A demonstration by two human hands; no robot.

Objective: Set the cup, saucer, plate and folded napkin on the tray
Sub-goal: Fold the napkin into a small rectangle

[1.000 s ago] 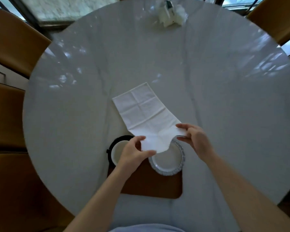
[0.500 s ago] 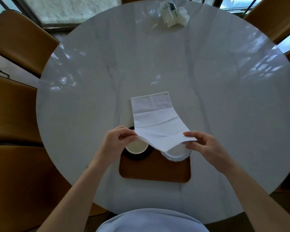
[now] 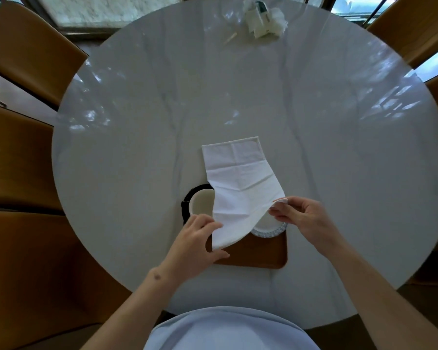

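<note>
Head view, low centre of the frame: the left hand (image 3: 197,242) pinches the near corner of the white napkin (image 3: 235,188) between thumb and fingers, just over the left end of the tray (image 3: 268,256). The right hand (image 3: 302,218) pinches the napkin's right corner between fingertips (image 3: 276,212) and thumb, above the plate (image 3: 268,227). Between the two hands the near edge of the napkin is lifted and sags; its far half lies flat on the round white table (image 3: 339,147), creased into squares.

One brown tray sits at the near edge of the table. One plate with a fluted rim rests on its upper right part, mostly covered by the napkin and the right hand. One pale cup (image 3: 200,202) stands on one dark saucer (image 3: 186,198) at the tray's upper left; the napkin hides their right side and the left hand hides the near side, so how far the saucer sits on the tray cannot be told.

At the top centre of the frame lies a heap of white wrappers (image 3: 263,18) with a thin stick (image 3: 230,38) beside it. Four brown chairs show around the table: two at the left (image 3: 23,46), two at the right (image 3: 415,26)
</note>
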